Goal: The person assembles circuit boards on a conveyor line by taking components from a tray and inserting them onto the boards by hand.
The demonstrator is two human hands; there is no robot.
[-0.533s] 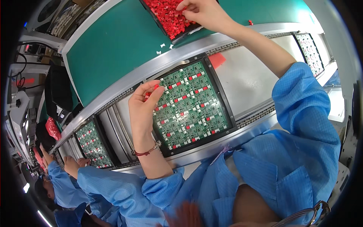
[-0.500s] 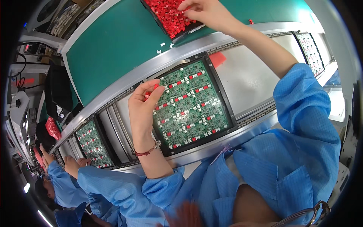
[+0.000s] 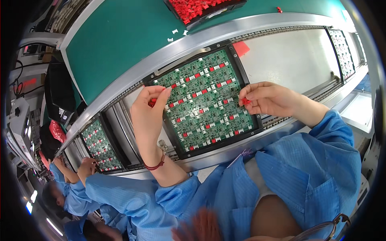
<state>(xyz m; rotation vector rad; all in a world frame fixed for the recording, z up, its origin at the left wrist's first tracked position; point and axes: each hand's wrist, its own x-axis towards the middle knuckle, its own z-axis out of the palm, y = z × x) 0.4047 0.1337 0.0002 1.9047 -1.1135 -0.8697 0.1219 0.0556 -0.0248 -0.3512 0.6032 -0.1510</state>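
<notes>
A framed panel of green circuit boards [image 3: 201, 108], fitted with several red and white connectors, lies before me on the conveyor. Over its left edge, my left hand [image 3: 148, 114] is closed in a pinch, with red connectors [image 3: 152, 103] showing between the fingers. My right hand [image 3: 269, 98] is at the panel's right edge, pinching red connectors [image 3: 246, 101] between thumb and fingers; how many is hidden. Beyond the rail, a black bin [image 3: 219, 15] holds a heap of red connectors [image 3: 193, 8].
A few white connectors [image 3: 174, 31] and a red connector [image 3: 279, 9] lie on the green mat [image 3: 120, 44]. Other panels sit left [image 3: 102, 146] and right [image 3: 342, 52] on the conveyor. At left, a co-worker's hand [image 3: 86, 166] works. A blurred hand [image 3: 203, 227] shows at the bottom edge.
My right hand has come from the bin back to the panel's right edge, now holding red connectors. My left hand stays by the panel's left side, still pinching red ones.
</notes>
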